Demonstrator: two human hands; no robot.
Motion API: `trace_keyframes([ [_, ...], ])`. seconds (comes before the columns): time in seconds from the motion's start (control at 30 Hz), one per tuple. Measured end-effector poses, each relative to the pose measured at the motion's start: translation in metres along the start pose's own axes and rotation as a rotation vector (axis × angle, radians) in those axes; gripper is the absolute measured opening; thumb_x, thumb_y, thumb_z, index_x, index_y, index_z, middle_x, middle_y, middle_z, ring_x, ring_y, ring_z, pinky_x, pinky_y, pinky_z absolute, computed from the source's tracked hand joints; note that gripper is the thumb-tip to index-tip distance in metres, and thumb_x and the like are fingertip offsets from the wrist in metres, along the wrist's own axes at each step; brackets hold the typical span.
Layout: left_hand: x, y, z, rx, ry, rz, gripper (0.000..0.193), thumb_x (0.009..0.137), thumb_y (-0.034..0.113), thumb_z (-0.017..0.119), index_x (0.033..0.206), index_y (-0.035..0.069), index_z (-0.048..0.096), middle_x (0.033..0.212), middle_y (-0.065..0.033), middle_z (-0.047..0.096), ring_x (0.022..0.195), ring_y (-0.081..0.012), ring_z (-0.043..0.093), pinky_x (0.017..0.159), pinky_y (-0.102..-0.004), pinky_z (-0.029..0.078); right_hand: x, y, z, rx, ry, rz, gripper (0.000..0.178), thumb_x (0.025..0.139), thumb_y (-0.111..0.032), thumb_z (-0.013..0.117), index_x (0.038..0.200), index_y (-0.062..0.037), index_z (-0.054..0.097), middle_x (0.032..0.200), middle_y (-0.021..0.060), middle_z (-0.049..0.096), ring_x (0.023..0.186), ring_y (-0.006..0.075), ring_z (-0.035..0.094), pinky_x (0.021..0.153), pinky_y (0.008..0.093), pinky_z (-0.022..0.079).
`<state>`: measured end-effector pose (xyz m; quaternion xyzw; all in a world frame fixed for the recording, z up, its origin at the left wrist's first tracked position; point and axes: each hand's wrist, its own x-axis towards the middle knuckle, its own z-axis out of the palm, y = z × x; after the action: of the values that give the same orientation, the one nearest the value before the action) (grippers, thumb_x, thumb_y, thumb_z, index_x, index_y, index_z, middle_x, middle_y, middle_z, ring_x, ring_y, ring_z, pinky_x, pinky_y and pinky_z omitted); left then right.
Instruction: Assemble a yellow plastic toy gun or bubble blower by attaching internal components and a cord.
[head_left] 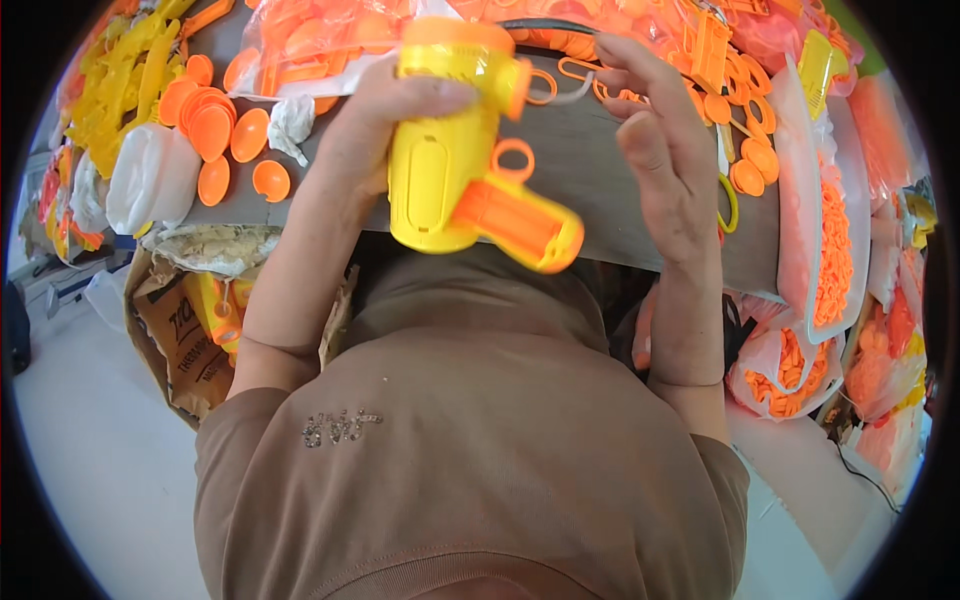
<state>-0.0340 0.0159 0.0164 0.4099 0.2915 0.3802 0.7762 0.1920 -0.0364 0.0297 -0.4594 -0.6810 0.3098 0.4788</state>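
- Our left hand [365, 130] is clasping a smooth, rounded yellow plastic toy [430, 185], its stubby orange handle [548, 238] jutting rightward below those fingers.
- Our right hand [668, 165] is curving beside it, fingers wide.
- Glossy orange cups [211, 133] are lying left of our left fingers.
- Grey tabletop [600, 190] is leaving room between our hands, its edge running below our right fingers.

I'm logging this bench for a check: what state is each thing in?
Left hand, closed around the yellow toy
Right hand, open, slightly curled
Round orange pieces, some stacked, some loose
White scrap, crumpled
Brown carton, open, yellow parts inside
White tray, loaded with small orange pieces
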Motion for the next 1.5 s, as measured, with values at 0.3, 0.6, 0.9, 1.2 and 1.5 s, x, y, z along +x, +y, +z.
trace_keyframes([
  [0.3, -0.004, 0.001, 0.019, 0.452, -0.333, -0.27, 0.059, 0.061, 0.034, 0.081, 0.1, -0.005, 0.061, 0.088, -0.0106, 0.065, 0.08, -0.0169, 0.063, 0.071, -0.0287, 0.048, 0.007, -0.022, 0.006, -0.09, -0.371, 0.078, 0.047, 0.081, -0.036, 0.061, 0.112, -0.0018, 0.051, 0.096, 0.0123, 0.057, 0.084, 0.0265, 0.059, 0.074, 0.0341, 0.046],
  [0.6, -0.049, -0.023, 0.014, 0.463, 0.036, 0.28, 0.065, 0.063, 0.022, 0.078, 0.114, -0.006, 0.05, 0.102, -0.0119, 0.061, 0.092, -0.0161, 0.058, 0.08, -0.029, 0.046, -0.024, -0.003, 0.027, 0.157, 0.182, 0.106, 0.05, 0.086, -0.04, 0.038, 0.105, 0.0049, 0.049, 0.091, 0.0092, 0.052, 0.075, 0.0154, 0.048, 0.07, 0.0256, 0.039],
  [0.9, -0.064, -0.001, -0.017, 0.774, 0.071, 0.376, 0.059, 0.067, 0.022, 0.074, 0.117, -0.001, 0.051, 0.096, -0.0096, 0.062, 0.085, -0.0172, 0.058, 0.076, -0.0298, 0.047, -0.037, 0.009, 0.052, 0.077, 0.175, -0.023, 0.057, 0.088, -0.048, 0.034, 0.108, 0.0051, 0.045, 0.098, 0.0148, 0.053, 0.084, 0.0183, 0.053, 0.076, 0.0292, 0.042],
  [1.2, -0.095, 0.035, -0.127, 1.818, 0.728, 0.439, 0.014, 0.071, 0.014, 0.072, 0.08, 0.005, 0.069, 0.078, -0.0066, 0.058, 0.076, -0.0251, 0.055, 0.067, -0.0337, 0.046, -0.028, 0.027, 0.046, 0.315, 0.29, 0.161, 0.048, 0.091, -0.038, 0.035, 0.111, 0.0045, 0.044, 0.092, 0.0127, 0.056, 0.081, 0.0163, 0.056, 0.071, 0.0257, 0.044],
  [1.5, -0.086, 0.041, -0.135, 1.759, 0.746, 0.755, 0.01, 0.077, 0.01, 0.067, 0.083, 0.001, 0.065, 0.074, -0.0047, 0.061, 0.068, -0.0206, 0.054, 0.063, -0.0313, 0.044, -0.031, 0.028, 0.049, 0.276, 0.277, 0.136, 0.048, 0.093, -0.038, 0.034, 0.115, 0.0044, 0.043, 0.094, 0.014, 0.058, 0.082, 0.0171, 0.059, 0.072, 0.0265, 0.046],
])
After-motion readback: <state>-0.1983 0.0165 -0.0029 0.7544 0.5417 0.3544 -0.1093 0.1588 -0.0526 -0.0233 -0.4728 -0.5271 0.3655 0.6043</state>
